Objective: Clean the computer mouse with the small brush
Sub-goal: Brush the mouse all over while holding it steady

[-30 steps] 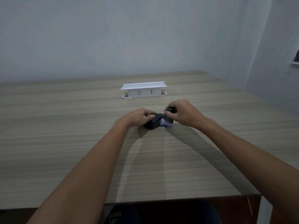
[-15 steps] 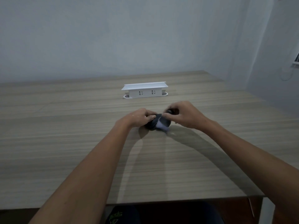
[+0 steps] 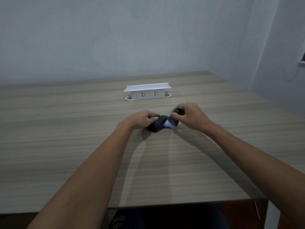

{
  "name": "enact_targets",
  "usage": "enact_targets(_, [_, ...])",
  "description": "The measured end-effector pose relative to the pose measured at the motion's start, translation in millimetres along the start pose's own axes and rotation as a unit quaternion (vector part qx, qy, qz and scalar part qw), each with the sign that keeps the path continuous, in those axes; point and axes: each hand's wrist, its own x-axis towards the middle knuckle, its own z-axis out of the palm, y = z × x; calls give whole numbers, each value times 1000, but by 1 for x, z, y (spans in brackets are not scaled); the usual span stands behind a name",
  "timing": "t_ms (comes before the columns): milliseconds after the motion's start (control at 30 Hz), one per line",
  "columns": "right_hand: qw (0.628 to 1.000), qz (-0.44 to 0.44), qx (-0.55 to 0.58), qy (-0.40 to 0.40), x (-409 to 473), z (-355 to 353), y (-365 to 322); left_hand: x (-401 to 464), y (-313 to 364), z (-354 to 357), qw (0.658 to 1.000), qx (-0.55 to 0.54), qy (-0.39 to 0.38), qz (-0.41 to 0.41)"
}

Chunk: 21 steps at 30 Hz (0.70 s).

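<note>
Holding dark mouse mid-surface, left grip clamped on its side. Right grip closed on small brush, pale bristles touching mouse's right end. White socket box beyond.

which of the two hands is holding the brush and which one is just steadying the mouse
The right hand holds the brush, its pale bristles against the dark mouse. The left hand only grips the mouse's left side, steadying it on the table.

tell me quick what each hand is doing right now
Left hand: closed on the dark computer mouse, steadying it on the table.
Right hand: closed on the small brush, pale bristles against the mouse.
</note>
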Motion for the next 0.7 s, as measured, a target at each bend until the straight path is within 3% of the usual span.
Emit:
enact_targets(100, [999,11,-35,31,1,-4,3,-3,2,-1,1000,-7,9,1])
enact_targets(367, [998,61,1,14,7,1,-10,-12,8,-4,1000,4,21,-19])
enact_targets(533, [996,81,26,5,15,1,-10,-17,9,-10,999,-28,-22,-29])
enact_targets(700, [996,85,27,16,14,-10,-10,-14,8,-21,1000,15,-16,-20])
